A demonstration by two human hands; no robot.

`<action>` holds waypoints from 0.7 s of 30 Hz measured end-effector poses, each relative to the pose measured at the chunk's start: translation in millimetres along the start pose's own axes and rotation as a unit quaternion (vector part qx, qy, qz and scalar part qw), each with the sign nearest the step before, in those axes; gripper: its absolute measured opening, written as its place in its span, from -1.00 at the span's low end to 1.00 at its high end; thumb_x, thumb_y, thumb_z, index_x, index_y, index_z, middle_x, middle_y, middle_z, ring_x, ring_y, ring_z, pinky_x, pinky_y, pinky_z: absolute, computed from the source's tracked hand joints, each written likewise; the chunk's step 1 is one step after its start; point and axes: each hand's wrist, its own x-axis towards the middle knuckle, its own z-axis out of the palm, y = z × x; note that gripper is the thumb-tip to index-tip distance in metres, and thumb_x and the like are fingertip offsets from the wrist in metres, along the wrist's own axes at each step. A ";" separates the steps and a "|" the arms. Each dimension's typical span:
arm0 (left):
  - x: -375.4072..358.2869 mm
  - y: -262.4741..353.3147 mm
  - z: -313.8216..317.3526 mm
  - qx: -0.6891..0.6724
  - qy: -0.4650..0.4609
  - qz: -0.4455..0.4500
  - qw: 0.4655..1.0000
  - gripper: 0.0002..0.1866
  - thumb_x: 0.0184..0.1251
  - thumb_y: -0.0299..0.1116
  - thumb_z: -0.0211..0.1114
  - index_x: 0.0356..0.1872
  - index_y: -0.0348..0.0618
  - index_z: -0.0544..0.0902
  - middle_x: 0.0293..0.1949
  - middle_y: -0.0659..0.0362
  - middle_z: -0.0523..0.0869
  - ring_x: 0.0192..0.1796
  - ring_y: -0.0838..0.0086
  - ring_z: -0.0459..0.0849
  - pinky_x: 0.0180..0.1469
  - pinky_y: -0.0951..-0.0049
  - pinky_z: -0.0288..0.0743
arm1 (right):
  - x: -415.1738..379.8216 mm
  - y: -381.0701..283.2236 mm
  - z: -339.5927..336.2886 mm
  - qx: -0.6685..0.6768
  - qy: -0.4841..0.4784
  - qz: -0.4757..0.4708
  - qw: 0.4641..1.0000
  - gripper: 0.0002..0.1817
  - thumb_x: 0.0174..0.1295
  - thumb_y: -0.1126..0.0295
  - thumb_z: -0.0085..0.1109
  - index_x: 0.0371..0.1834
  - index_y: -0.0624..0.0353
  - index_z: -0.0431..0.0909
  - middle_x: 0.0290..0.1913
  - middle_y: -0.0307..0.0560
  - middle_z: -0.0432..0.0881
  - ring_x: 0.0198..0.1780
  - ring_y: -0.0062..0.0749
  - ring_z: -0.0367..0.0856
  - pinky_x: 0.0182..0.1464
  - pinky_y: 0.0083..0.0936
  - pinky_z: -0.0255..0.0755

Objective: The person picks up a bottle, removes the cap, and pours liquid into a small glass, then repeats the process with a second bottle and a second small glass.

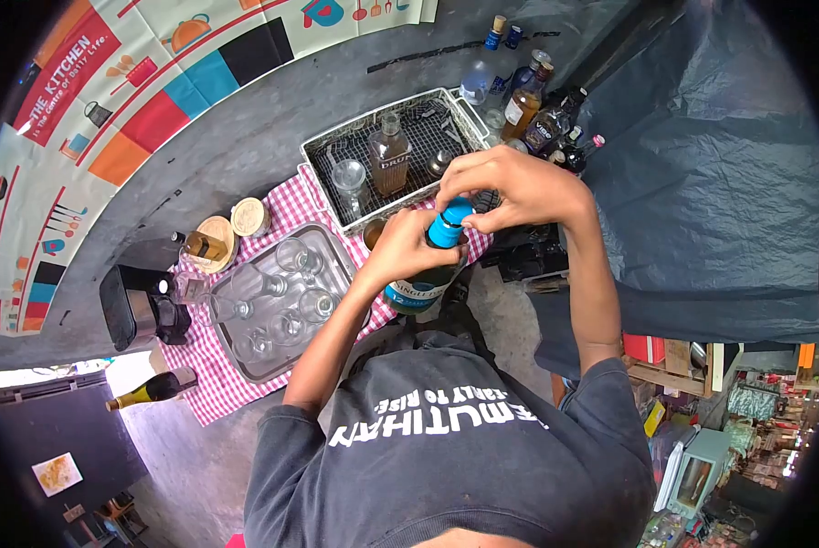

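Note:
A whisky bottle [418, 290] with a blue label reading "Singleton" and "12" is held upright, slightly tilted, in front of my chest. My left hand [400, 245] wraps round its neck, just below the blue cap [455, 212]. From above, my right hand [517, 185] grips that cap between thumb and fingers; the cap sits on the bottle's mouth. Just beyond my hands, a clear ribbed bottle [390, 155] and a glass [350, 178] stand in a white wire basket [322, 208]. The bottle's far side is hidden by my left hand.
A metal tray [236, 352] with several glasses lies on a red-checked cloth [190, 384] at the left. Several liquor bottles [523, 105] crowd the back right. Two lidded tubs [250, 216] stand by the wall, and a dark bottle [158, 387] lies at the cloth's left edge.

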 end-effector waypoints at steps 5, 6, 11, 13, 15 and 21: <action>1.4 -9.9 1.5 -0.018 0.015 0.000 1.000 -0.62 -0.08 -0.15 0.48 -0.30 -0.22 0.70 -0.55 -0.02 0.66 -0.46 0.15 0.72 -0.33 0.24 0.52 | -1.3 -9.3 12.1 -0.067 0.083 0.049 0.993 -0.62 0.16 0.18 0.37 -0.07 0.21 0.63 -0.21 0.05 0.66 -0.23 -0.07 0.66 -0.17 -0.25 0.53; 1.3 -12.1 2.7 -0.004 0.020 0.008 1.000 -0.63 -0.09 -0.16 0.47 -0.31 -0.22 0.70 -0.55 -0.02 0.66 -0.45 0.14 0.72 -0.33 0.24 0.52 | 1.0 -14.5 15.3 -0.066 0.081 0.049 0.993 -0.62 0.16 0.18 0.37 -0.07 0.21 0.63 -0.21 0.05 0.66 -0.23 -0.07 0.66 -0.17 -0.25 0.53; 1.3 -8.0 -0.2 -0.006 0.027 0.025 0.999 -0.63 -0.11 -0.16 0.46 -0.32 -0.22 0.69 -0.55 -0.04 0.66 -0.45 0.11 0.72 -0.32 0.22 0.52 | 0.5 -5.1 29.5 -0.124 0.053 0.100 0.986 -0.61 0.25 0.11 0.27 -0.17 0.28 0.59 -0.36 0.09 0.61 -0.27 0.04 0.62 -0.19 -0.19 0.47; 0.9 -1.6 -4.5 0.021 0.001 -0.003 1.000 -0.62 -0.12 -0.15 0.47 -0.31 -0.21 0.69 -0.54 -0.04 0.66 -0.44 0.08 0.71 -0.32 0.21 0.53 | -1.8 -1.8 29.7 -0.110 0.073 0.050 0.990 -0.62 0.26 0.14 0.26 -0.16 0.29 0.59 -0.34 0.09 0.61 -0.25 0.03 0.62 -0.17 -0.19 0.48; -1.0 -3.0 -5.1 0.033 0.000 0.010 0.999 -0.64 -0.10 -0.18 0.47 -0.35 -0.24 0.67 -0.56 0.03 0.65 -0.48 0.26 0.68 -0.34 0.30 0.52 | -6.0 -3.8 31.1 -0.096 0.092 0.013 0.991 -0.68 0.26 0.21 0.25 -0.13 0.28 0.60 -0.29 0.06 0.61 -0.19 -0.01 0.61 -0.12 -0.20 0.47; -2.2 -2.5 -5.6 0.032 -0.004 0.034 0.999 -0.66 -0.09 -0.21 0.47 -0.41 -0.29 0.64 -0.59 0.11 0.63 -0.52 0.47 0.63 -0.36 0.38 0.50 | -11.6 -2.4 36.2 -0.106 0.078 -0.033 0.991 -0.67 0.23 0.27 0.29 -0.07 0.28 0.61 -0.26 0.01 0.61 -0.13 -0.06 0.58 -0.04 -0.22 0.46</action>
